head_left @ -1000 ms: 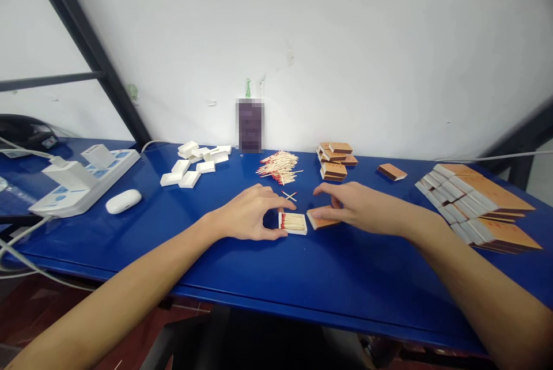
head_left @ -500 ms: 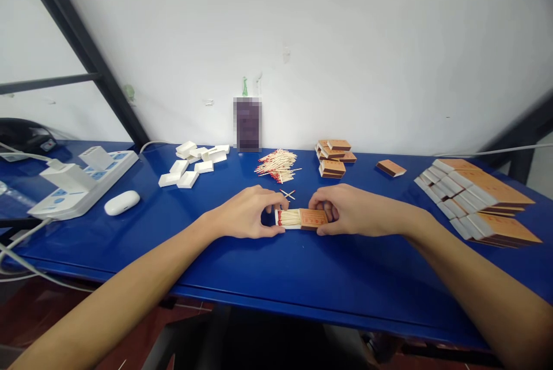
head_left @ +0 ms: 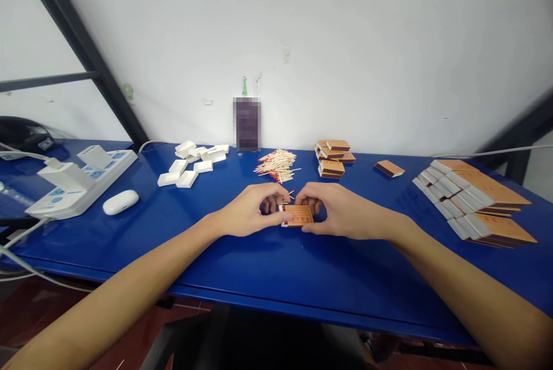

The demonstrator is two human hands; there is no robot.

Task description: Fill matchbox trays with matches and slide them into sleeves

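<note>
Between my two hands, just above the blue table, is an orange-brown matchbox (head_left: 301,216) with red print. Its white tray shows only as a narrow strip with red match heads at the left end. My left hand (head_left: 254,210) grips that end, thumb in front and fingers behind. My right hand (head_left: 339,211) holds the right end of the sleeve, thumb at the near edge and fingers curled behind. A few loose matches (head_left: 290,195) lie just behind the box, partly hidden by my hands. Farther back is a heap of matches (head_left: 279,165) with red heads.
White empty trays (head_left: 185,178) lie at the back left, orange sleeves (head_left: 332,168) at the back centre-right. One matchbox (head_left: 389,168) lies apart, near stacked matchboxes (head_left: 484,197) on the right. A power strip (head_left: 78,200) and a white earphone case (head_left: 121,202) are at left.
The matchbox tray, half out with its matches showing before, has slid into the sleeve almost fully. My right hand has moved left with the sleeve, closer to my left hand.
</note>
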